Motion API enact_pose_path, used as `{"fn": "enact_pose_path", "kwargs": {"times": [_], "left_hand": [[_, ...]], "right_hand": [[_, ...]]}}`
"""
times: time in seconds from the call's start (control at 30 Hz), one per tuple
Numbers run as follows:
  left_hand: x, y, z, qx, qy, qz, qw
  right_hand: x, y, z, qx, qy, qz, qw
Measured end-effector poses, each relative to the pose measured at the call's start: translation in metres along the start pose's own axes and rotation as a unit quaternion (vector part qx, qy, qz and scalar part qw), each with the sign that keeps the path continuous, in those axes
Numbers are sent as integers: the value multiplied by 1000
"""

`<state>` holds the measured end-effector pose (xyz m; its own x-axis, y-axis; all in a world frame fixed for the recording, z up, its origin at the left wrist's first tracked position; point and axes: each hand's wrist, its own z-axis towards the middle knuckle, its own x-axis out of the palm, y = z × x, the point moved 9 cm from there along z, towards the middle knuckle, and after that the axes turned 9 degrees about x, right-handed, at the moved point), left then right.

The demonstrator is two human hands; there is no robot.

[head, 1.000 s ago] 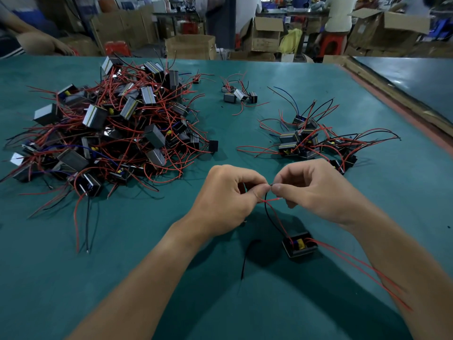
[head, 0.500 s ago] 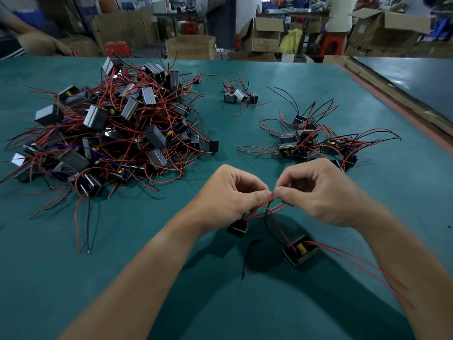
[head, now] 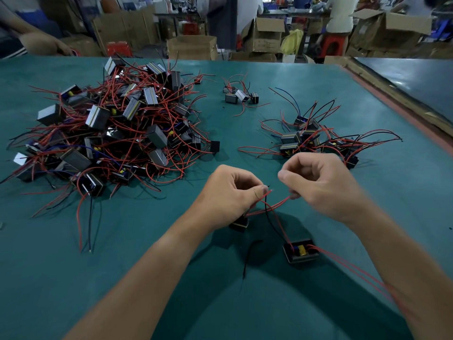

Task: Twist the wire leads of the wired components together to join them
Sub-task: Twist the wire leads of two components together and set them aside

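The left hand (head: 232, 192) is curled, and its grip is closed to a tight thumb-and-forefinger pinch on the tips of two thin leads (head: 268, 192), one red and one black. Both rise from the big block (head: 300, 251), a dark boxy part with yellow and blue bits on top that lies flat on the counter (head: 147, 241). The small block (head: 239, 224), dark with a pale stripe, sits just under the left wrist. Its red pair (head: 272, 207) arcs over to the right hand (head: 323, 185), whose lower fingers curl round the ends. That hand is blurred, with its thumb and forefinger raised clear of the wire. Two trailing leads (head: 343, 264) run from the big block under the right forearm.

The counter has a matte teal surface. On its far left is a tangled heap (head: 110, 133) of blocks and red wire, with a smaller heap (head: 306, 141) beyond the right hand.
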<state>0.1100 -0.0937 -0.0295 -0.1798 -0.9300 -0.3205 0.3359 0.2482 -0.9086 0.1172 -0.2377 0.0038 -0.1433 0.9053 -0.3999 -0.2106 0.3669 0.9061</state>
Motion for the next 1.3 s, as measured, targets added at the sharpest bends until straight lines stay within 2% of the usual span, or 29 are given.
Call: {"fn": "enact_pose_path", "kwargs": {"times": [0.07,0.17,0.3,0.47,0.6,0.9,1.13,1.3], "left_hand": [[-3,1,1,-4,-15,-9,1000],[-3,2,1,-9,-22,-22,999],[-2,2,1,-21,-27,-33,999],[-7,0,2,-15,-51,0,999],[-7,-8,2,13,-46,-25,999],[-3,-23,-4,76,-24,34,996],[-16,-10,-2,52,-90,56,993],[-10,-15,-1,68,-63,66,994]], "right_hand": [[4,3,-4,6,55,12,998],[24,-2,-13,17,144,-41,989],[33,-4,-13,-9,139,-109,984],[23,-11,-7,11,102,-100,990],[14,-21,0,38,64,-92,993],[15,-18,0,27,61,-91,994],[8,-10,-2,3,29,-84,996],[13,-6,-5,0,50,-54,997]]}}
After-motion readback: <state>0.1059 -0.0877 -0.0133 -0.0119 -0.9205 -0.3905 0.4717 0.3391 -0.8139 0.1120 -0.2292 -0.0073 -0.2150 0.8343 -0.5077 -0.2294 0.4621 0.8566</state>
